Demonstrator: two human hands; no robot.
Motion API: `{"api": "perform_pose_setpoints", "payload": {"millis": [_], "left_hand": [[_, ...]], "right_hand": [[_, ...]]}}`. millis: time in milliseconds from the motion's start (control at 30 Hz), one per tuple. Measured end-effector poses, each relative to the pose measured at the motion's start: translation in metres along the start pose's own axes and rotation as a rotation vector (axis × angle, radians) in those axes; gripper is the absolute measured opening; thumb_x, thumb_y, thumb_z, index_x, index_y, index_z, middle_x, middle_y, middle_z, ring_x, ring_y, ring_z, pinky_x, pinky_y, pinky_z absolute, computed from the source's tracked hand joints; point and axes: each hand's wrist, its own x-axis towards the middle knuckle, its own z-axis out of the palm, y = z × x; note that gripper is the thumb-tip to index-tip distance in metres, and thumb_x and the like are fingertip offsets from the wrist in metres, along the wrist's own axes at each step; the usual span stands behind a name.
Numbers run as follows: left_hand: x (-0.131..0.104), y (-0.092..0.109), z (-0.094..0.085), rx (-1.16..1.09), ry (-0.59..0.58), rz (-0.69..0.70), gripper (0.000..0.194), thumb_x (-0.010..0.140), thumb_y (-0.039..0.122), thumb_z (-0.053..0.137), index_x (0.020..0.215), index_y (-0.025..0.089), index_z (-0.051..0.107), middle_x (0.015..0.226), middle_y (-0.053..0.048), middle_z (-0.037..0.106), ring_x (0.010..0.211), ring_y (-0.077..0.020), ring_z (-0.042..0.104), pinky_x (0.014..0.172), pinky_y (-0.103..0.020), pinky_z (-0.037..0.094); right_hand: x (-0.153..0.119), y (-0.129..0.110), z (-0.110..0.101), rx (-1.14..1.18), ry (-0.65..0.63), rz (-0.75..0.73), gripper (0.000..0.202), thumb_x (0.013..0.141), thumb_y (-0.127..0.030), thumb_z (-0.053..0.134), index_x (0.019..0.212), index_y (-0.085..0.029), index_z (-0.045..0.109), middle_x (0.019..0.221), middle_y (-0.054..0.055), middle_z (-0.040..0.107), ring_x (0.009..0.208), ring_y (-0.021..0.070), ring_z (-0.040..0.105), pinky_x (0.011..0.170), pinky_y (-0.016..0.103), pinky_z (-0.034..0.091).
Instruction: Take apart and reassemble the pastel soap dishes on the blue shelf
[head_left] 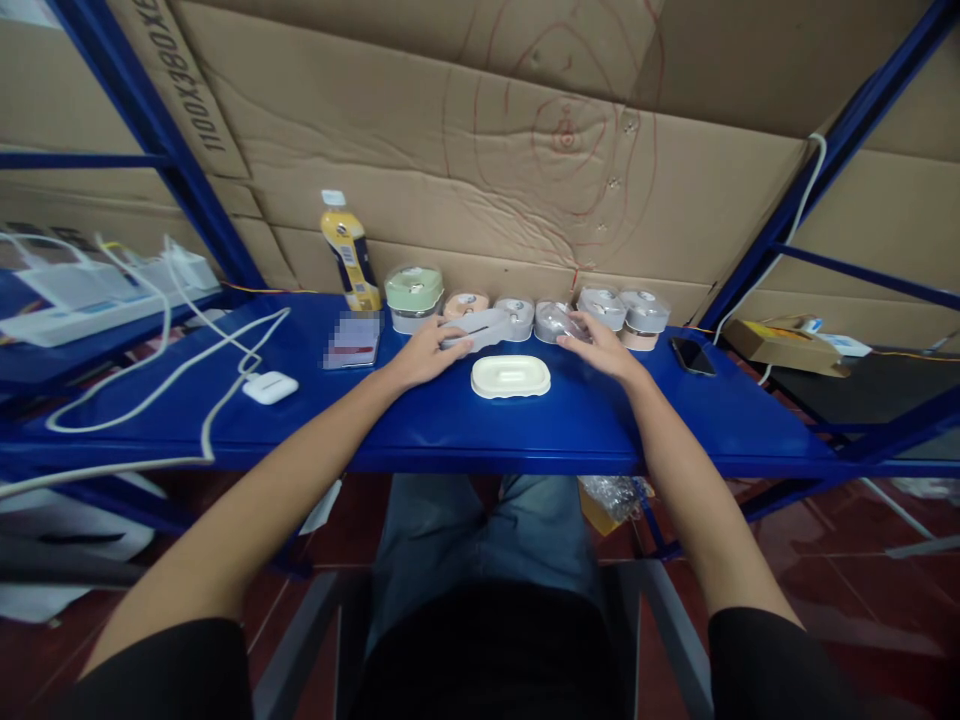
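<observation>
My left hand (426,354) is closed on one end of a pale grey, translucent oblong piece (487,328), thumb in front and fingers behind. To the right, my right hand (606,352) has its thumb and fingers around the near right side of a clear plastic cover (553,322). Whether that cover sits on something is hard to make out. Between and in front of the hands lies a cream oval tray-like piece (510,374) on the blue table (450,430). Behind the hands stand a green lidded box (414,290), an orange one (465,303) and several grey ones (601,306).
At the back left stand a yellow drink bottle (349,255) and a blurred flat item (354,340). A white earbud case (270,388) and white cables (161,412) lie further left. The phone (691,356) is on the right. Cardboard (390,130) walls the back.
</observation>
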Motion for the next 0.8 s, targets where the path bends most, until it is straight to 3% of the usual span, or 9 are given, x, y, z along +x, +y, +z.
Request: {"api": "perform_pose_setpoints", "payload": {"millis": [133, 267, 400, 500, 667, 800], "left_hand": [[-0.004, -0.015, -0.006, 0.044, -0.028, -0.084, 0.055, 0.1, 0.062, 0.059, 0.125, 0.019, 0.083, 0.12, -0.014, 0.068, 0.124, -0.0377, 0.066, 0.12, -0.06, 0.049], [-0.007, -0.014, -0.005, 0.041, -0.058, -0.076, 0.056, 0.098, 0.063, 0.062, 0.126, 0.019, 0.082, 0.119, -0.014, 0.069, 0.124, -0.0385, 0.067, 0.117, -0.061, 0.051], [-0.009, 0.0, -0.001, -0.033, 0.007, 0.051, 0.062, 0.096, 0.065, 0.066, 0.14, 0.021, 0.073, 0.141, -0.016, 0.07, 0.139, -0.039, 0.063, 0.124, -0.062, 0.046], [-0.011, 0.018, 0.006, -0.104, 0.017, 0.138, 0.084, 0.089, 0.066, 0.077, 0.156, 0.018, 0.057, 0.158, -0.019, 0.063, 0.147, -0.0417, 0.06, 0.126, -0.059, 0.046], [-0.013, 0.04, 0.023, -0.176, -0.072, 0.146, 0.108, 0.078, 0.066, 0.087, 0.165, 0.019, 0.043, 0.154, -0.021, 0.067, 0.144, -0.0446, 0.064, 0.121, -0.059, 0.051], [-0.011, 0.042, 0.031, -0.178, -0.103, 0.125, 0.113, 0.075, 0.064, 0.09, 0.166, 0.019, 0.04, 0.164, -0.024, 0.058, 0.15, -0.0467, 0.059, 0.122, -0.062, 0.05]], "right_hand": [[-0.001, 0.001, -0.002, -0.023, -0.028, 0.036, 0.09, 0.079, -0.066, 0.086, 0.152, -0.021, 0.062, 0.146, 0.02, 0.072, 0.138, 0.0453, 0.067, 0.119, 0.068, 0.052], [-0.002, 0.002, 0.001, -0.038, -0.003, 0.047, 0.092, 0.074, -0.07, 0.089, 0.148, -0.021, 0.066, 0.137, 0.019, 0.076, 0.13, 0.0448, 0.071, 0.115, 0.068, 0.055], [-0.003, -0.007, 0.01, 0.047, 0.045, -0.094, 0.091, 0.072, -0.071, 0.09, 0.147, -0.025, 0.067, 0.134, 0.014, 0.078, 0.125, 0.0405, 0.073, 0.112, 0.064, 0.058], [-0.005, -0.023, 0.02, 0.105, -0.01, -0.263, 0.093, 0.07, -0.068, 0.093, 0.148, -0.024, 0.068, 0.14, 0.015, 0.076, 0.129, 0.0387, 0.072, 0.116, 0.06, 0.056], [-0.004, -0.042, 0.039, 0.026, -0.128, -0.424, 0.09, 0.069, -0.068, 0.096, 0.145, -0.025, 0.074, 0.146, 0.014, 0.075, 0.134, 0.0384, 0.07, 0.119, 0.059, 0.054], [-0.001, -0.041, 0.048, -0.013, -0.171, -0.431, 0.091, 0.07, -0.067, 0.096, 0.147, -0.025, 0.074, 0.145, 0.014, 0.075, 0.133, 0.0385, 0.071, 0.119, 0.06, 0.054]]}}
